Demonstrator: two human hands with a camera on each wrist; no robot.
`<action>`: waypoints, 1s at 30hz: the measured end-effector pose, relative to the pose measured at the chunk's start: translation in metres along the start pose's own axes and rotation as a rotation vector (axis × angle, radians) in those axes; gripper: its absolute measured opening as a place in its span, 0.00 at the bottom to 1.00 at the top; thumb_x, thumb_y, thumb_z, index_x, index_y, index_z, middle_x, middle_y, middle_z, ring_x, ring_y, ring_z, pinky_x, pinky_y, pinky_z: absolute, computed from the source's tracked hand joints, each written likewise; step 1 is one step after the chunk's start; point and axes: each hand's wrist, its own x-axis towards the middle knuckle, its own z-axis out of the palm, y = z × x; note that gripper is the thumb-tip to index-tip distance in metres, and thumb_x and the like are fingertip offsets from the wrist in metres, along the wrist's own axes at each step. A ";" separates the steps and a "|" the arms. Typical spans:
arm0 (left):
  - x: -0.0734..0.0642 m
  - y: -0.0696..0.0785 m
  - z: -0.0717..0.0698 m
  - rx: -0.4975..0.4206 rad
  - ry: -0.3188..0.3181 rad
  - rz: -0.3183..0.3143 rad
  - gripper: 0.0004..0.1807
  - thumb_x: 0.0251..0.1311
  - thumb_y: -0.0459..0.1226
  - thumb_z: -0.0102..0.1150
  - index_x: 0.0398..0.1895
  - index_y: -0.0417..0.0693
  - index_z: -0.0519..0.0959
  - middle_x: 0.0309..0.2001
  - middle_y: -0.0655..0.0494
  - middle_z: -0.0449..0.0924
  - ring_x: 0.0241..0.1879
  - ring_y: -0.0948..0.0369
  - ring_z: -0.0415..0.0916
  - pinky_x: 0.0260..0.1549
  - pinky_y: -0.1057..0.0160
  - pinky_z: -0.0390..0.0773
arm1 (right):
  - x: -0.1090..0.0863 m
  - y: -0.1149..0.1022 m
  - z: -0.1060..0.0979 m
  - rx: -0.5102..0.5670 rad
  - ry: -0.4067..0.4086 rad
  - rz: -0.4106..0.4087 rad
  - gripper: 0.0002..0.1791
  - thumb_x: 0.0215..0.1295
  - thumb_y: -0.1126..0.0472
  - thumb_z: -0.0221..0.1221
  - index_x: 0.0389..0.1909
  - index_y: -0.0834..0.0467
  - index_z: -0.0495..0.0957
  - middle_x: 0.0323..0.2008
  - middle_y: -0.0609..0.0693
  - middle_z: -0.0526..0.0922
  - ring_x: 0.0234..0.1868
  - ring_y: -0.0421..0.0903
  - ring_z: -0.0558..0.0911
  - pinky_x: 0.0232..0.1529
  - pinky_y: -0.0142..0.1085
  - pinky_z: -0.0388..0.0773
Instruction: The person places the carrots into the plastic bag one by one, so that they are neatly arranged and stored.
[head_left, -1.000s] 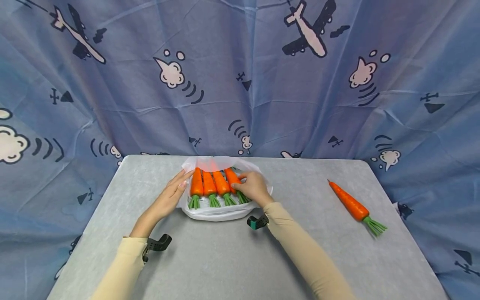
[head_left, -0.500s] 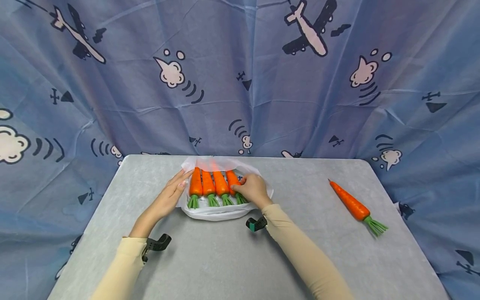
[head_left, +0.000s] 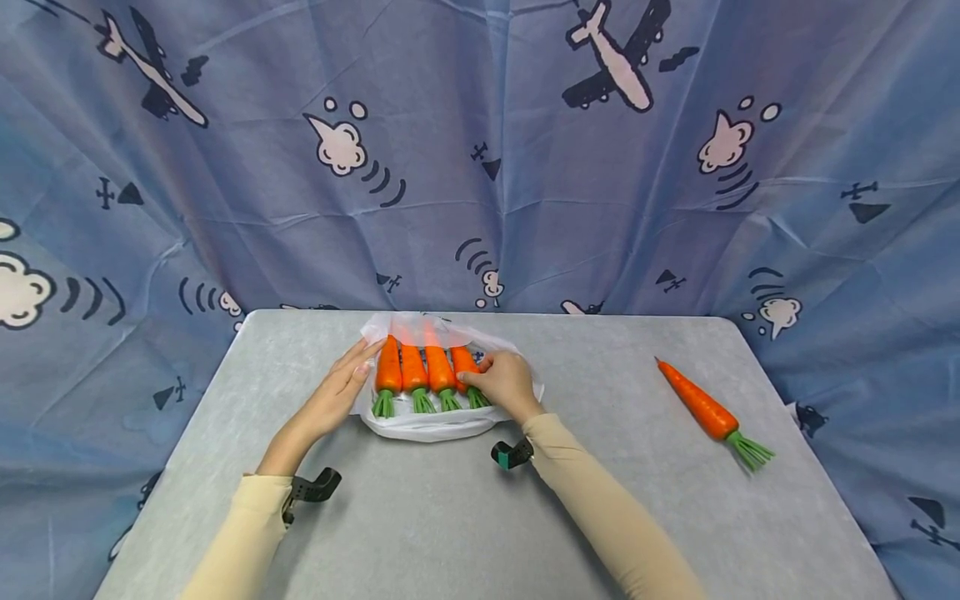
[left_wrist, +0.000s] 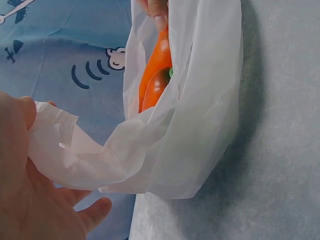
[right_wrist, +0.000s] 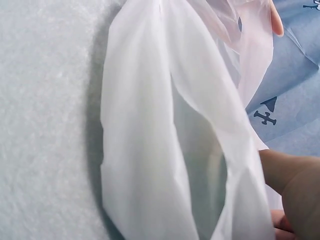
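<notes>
Several orange carrots [head_left: 413,368] with green tops lie side by side in a white plastic bag [head_left: 431,429], its mouth spread wide. My left hand [head_left: 345,385] rests along the bag's left edge, fingers extended. Seen from the left wrist, a strip of the bag [left_wrist: 100,165] runs up against that hand. At the bag's right side, my right hand [head_left: 506,379] reaches inside and pinches the rightmost carrot [head_left: 463,360] near its leafy end. In the right wrist view, the bag's side [right_wrist: 145,125] hides most of the right hand [right_wrist: 300,192] and all the carrots.
One more carrot [head_left: 701,404] lies on the right part of the grey table [head_left: 600,500], its top pointing toward the near right. Behind the table hangs a blue curtain [head_left: 420,233] printed with airplanes and clouds. The bag sits near the table's far edge.
My right hand has moved slightly left, bringing the rightmost carrot closer to its neighbours and straighter. The other carrots have shifted a little left. My left hand stays at the bag's edge.
</notes>
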 end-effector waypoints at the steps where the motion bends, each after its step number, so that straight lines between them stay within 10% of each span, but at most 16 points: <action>1: 0.000 0.000 0.000 0.001 0.000 0.001 0.25 0.80 0.44 0.32 0.77 0.60 0.58 0.80 0.42 0.44 0.78 0.38 0.41 0.70 0.26 0.43 | 0.000 0.000 0.000 0.001 0.002 0.001 0.21 0.49 0.41 0.73 0.21 0.55 0.81 0.21 0.48 0.82 0.26 0.45 0.76 0.30 0.32 0.67; 30: -0.001 0.005 0.001 0.006 -0.007 0.002 0.26 0.80 0.47 0.31 0.77 0.61 0.58 0.80 0.42 0.43 0.78 0.36 0.41 0.69 0.25 0.44 | -0.010 0.001 -0.020 0.120 -0.105 0.014 0.24 0.50 0.47 0.74 0.42 0.59 0.84 0.34 0.52 0.87 0.33 0.45 0.82 0.36 0.34 0.77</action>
